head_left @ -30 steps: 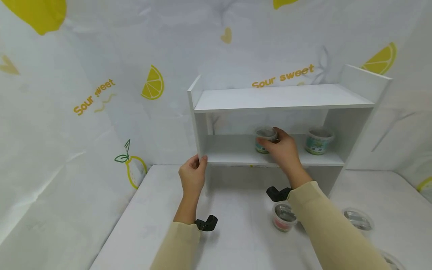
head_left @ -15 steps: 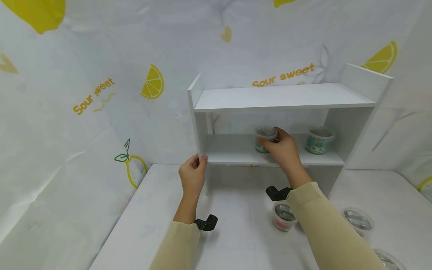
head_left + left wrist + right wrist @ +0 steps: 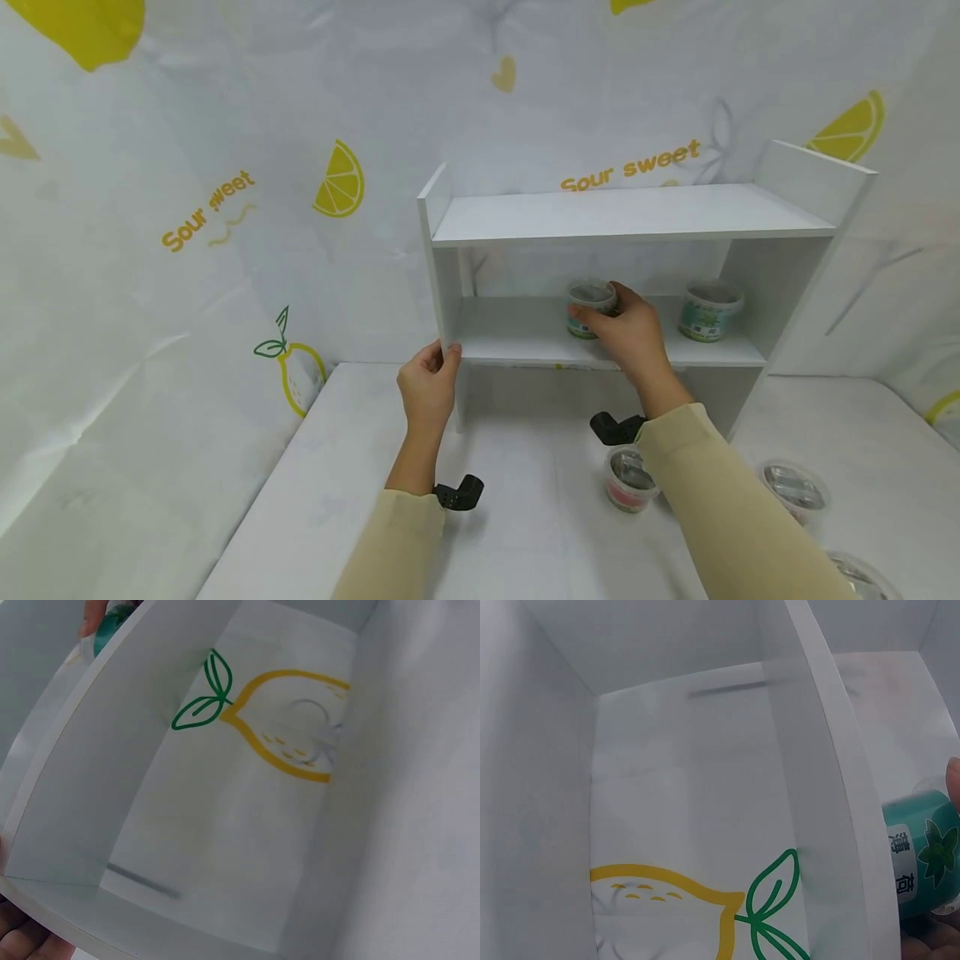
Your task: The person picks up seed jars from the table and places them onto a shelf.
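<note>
One thumb and at least one finger of the right hand (image 3: 633,340) grip a green-labelled tub (image 3: 589,293) from opposite sides; the other fingers are hidden behind the hand in the head view. That tub is upright over the middle board (image 3: 517,325), about halfway along and back from the front edge; whether its base bears fully on the board is hard to tell. The right wrist view crops it at the right edge, with part of the label, a leaf picture and printed characters showing. The left hand (image 3: 429,390) pinches the front edge of the left side panel (image 3: 441,287), thumb in front, where it meets the middle board; the left wrist view catches only dim fingers in its lower left corner. A second green tub (image 3: 705,315) stands near the board's right end. On the worktop (image 3: 525,533), in front of the unit, a pink-labelled tub (image 3: 628,487) shows beside the right sleeve (image 3: 720,492), its right side hard to make out. Toward the worktop's right side, a lidded tub (image 3: 793,487) shows mostly its top, and another tub (image 3: 858,577) is cut off by the bottom of the head view. Contents under the glossy lids cannot be made out.
</note>
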`<state>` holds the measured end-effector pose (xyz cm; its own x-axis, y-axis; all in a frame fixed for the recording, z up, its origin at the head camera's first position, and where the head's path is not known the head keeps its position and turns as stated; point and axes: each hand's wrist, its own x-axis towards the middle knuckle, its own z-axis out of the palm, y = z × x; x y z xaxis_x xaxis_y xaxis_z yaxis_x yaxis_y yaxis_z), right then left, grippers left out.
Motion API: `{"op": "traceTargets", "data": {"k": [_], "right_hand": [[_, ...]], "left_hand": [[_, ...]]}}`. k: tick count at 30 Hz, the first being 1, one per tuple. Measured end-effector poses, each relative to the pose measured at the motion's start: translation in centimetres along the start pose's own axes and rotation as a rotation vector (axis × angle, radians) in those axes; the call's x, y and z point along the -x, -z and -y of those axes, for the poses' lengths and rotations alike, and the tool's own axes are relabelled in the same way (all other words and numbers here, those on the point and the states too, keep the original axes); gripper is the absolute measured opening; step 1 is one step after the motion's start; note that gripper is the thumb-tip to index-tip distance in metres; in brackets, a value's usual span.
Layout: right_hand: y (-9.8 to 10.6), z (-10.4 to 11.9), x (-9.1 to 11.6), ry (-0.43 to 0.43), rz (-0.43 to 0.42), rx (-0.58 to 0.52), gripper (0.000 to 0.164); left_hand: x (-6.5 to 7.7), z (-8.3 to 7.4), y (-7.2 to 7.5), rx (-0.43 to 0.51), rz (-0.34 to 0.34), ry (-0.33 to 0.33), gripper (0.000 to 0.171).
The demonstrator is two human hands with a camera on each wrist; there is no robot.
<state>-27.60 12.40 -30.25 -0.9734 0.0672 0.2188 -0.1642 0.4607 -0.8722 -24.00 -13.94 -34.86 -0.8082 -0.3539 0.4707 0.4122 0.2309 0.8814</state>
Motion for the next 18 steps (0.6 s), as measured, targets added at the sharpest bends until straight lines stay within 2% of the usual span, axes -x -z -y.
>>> {"op": "traceTargets", "data": {"k": [18], "right_hand": [[0.04,0.20,0.09,0.002,0.006,-0.005,0.101]], "left_hand": [[-0.12,0.13,-0.06,0.002,0.003,0.015,0.024]]}}
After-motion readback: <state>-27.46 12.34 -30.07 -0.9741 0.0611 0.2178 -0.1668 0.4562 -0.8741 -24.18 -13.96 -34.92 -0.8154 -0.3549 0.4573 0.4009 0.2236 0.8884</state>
